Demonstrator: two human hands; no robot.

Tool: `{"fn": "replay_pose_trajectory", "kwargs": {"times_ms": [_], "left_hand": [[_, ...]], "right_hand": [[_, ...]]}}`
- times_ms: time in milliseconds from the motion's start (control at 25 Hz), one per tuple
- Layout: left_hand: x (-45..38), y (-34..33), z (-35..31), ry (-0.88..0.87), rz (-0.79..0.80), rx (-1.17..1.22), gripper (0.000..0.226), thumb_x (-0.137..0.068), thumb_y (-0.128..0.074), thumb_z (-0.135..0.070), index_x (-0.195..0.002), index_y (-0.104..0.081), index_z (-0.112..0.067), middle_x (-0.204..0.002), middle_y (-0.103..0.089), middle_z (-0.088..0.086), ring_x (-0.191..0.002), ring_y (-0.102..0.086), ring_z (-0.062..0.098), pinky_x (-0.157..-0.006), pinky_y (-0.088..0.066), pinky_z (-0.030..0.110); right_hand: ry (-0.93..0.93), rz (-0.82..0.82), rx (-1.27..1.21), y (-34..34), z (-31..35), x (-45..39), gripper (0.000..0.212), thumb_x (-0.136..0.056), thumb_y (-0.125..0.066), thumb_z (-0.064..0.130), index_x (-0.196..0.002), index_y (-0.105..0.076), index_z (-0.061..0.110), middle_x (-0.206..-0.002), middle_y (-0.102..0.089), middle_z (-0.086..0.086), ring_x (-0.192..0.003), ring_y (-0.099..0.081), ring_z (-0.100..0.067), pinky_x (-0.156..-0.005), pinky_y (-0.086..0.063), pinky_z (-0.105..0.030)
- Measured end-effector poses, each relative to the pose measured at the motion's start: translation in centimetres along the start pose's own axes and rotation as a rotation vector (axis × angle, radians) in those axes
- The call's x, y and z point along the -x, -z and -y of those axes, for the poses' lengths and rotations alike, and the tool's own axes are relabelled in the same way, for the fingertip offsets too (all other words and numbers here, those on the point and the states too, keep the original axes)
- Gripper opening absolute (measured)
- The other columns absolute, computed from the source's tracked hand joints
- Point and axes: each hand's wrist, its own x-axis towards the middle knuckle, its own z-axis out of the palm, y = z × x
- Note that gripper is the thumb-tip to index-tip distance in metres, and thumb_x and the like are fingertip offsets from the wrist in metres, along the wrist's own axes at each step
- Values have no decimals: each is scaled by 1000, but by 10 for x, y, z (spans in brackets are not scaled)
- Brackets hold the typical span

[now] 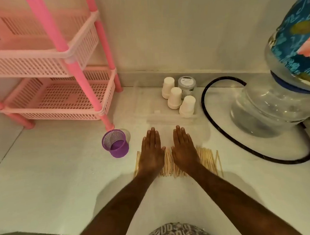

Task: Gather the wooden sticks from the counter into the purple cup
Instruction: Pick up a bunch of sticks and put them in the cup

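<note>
Both the left hand [151,154] and right hand [185,151] are laid flat, fingers straight, on the wooden sticks [206,159] beside the purple cup [116,145].

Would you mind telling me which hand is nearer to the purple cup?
Left. The left hand lies flat on the sticks just right of the cup; the right hand lies farther right, beyond the left.

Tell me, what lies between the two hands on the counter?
In the head view, a strip of the wooden sticks shows in the gap between the left hand and right hand, both resting flat on the row.
</note>
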Motion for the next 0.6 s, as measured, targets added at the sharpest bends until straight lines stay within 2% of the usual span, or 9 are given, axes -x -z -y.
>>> {"fn": "replay_pose_trajectory", "kwargs": {"times_ms": [80,120,200,240,320,440,520,600], "left_hand": [[6,-1,0,32,16,11,64,-106,-30,-39,-157,-10,-5,-166,-4,15,-154,-1,32,-124,-8,46],[12,-3,-1,29,-2,-10,62,-105,-38,-37,-155,-23,-3,-162,-20,20,-151,-17,38,-122,-20,50],[24,-3,-6,45,-25,-51,55,-100,-49,-38,-142,-47,-2,-141,-54,23,-130,-52,41,-108,-45,50],[26,-1,-9,93,-7,-51,53,-98,-50,-43,-135,-54,-5,-130,-61,19,-118,-60,37,-101,-51,46],[28,5,-17,228,60,-23,55,-95,-48,-55,-127,-55,-10,-122,-62,11,-110,-60,28,-96,-52,38],[32,5,-26,337,130,13,71,-88,-53,-64,-131,-51,-7,-125,-59,12,-116,-57,28,-98,-50,36],[33,4,-29,343,166,21,75,-88,-56,-62,-137,-46,-6,-130,-55,13,-120,-55,28,-101,-49,35],[32,3,-31,340,180,42,67,-90,-58,-54,-138,-43,-9,-133,-52,12,-119,-54,27,-100,-48,34]], "right_hand": [[19,76,-25,-1,2,0,70,-100,-40,28,-155,-2,8,-165,3,-13,-153,1,-30,-120,1,-40],[17,88,-45,-2,3,3,70,-99,-45,24,-155,-7,9,-165,-2,-11,-153,-5,-29,-121,-4,-39],[-7,78,-141,0,5,10,65,-95,-53,13,-153,-23,12,-162,-22,-10,-147,-27,-28,-117,-29,-38],[-25,71,-199,2,5,13,62,-93,-56,8,-150,-31,14,-156,-33,-9,-140,-39,-27,-110,-40,-36],[-91,76,-321,5,3,17,55,-92,-57,4,-144,-43,16,-142,-49,-6,-126,-52,-22,-95,-50,-29],[-281,78,-578,9,4,21,34,-98,-51,9,-131,-59,14,-129,-63,-4,-115,-61,-18,-88,-44,-19],[-375,71,-759,12,6,22,29,-100,-49,14,-124,-64,12,-122,-69,-5,-110,-65,-17,-92,-49,-23],[-420,95,-875,15,6,23,28,-99,-49,14,-122,-66,12,-115,-72,-5,-105,-67,-18,-93,-55,-33]]}}
